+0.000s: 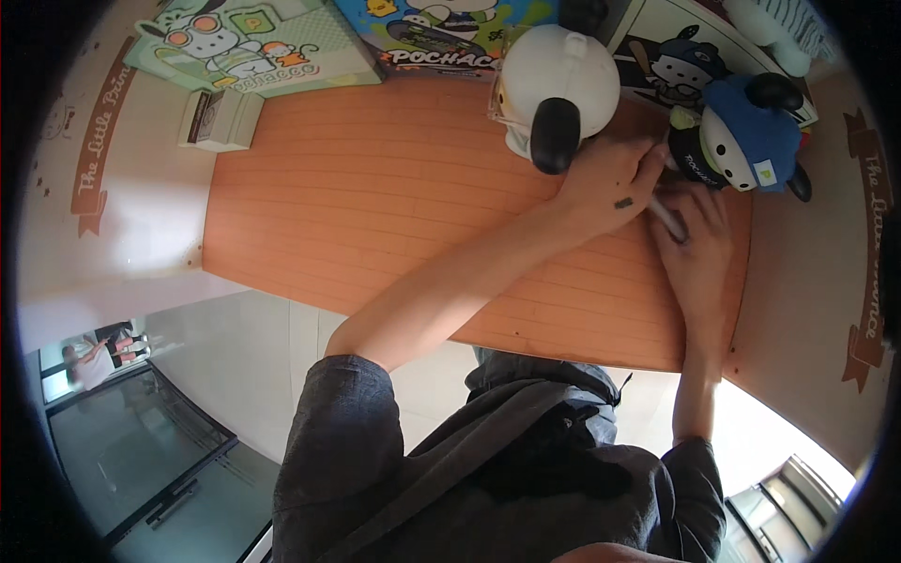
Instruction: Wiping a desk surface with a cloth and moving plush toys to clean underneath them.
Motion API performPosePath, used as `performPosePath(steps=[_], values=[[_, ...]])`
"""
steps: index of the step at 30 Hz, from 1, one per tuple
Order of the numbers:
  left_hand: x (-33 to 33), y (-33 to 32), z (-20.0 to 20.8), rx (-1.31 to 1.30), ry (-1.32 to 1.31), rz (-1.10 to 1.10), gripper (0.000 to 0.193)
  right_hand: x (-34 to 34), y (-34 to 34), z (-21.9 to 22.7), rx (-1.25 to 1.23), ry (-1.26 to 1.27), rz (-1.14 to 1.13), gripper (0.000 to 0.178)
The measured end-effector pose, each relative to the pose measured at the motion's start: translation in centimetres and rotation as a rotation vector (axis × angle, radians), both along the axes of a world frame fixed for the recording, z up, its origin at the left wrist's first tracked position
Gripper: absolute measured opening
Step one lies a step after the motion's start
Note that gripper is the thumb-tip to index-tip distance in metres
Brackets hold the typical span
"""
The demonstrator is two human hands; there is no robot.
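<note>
A smooth grey rod slants between your hands at the plank-lined orange shelf's right end. Your left hand curls its fingers; your right hand bends its own close together. Whether either pinches the rod, I can't tell. Beyond stand a blue-capped figure and a round, white-headed one.

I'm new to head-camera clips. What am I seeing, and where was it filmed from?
No machine here: these are a person's bare hands, filmed from above by a wide fisheye camera on their head, so straight edges bend. On the orange shelf are boxes, a white toy dog and a blue-capped toy dog. Beside the latter, the left hand and right hand meet around a slim grey stick; which grips it is unclear.
</note>
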State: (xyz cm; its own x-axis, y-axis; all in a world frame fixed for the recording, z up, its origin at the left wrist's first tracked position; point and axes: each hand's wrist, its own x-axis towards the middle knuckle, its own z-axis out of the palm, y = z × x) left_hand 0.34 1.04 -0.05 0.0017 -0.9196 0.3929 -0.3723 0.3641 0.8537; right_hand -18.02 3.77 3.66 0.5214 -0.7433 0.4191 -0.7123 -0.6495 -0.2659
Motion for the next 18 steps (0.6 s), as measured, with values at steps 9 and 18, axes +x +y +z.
performPosePath(steps=[9,18], values=[[0.2,-0.1,0.3,0.151,0.073,-0.042,0.036,-0.6,-0.2,1.9,0.261,-0.115,0.093,0.023],[0.7,0.3,1.3,0.176,0.062,-0.076,0.037,1.0,-1.6,5.6,0.67,0.159,-0.019,0.042]])
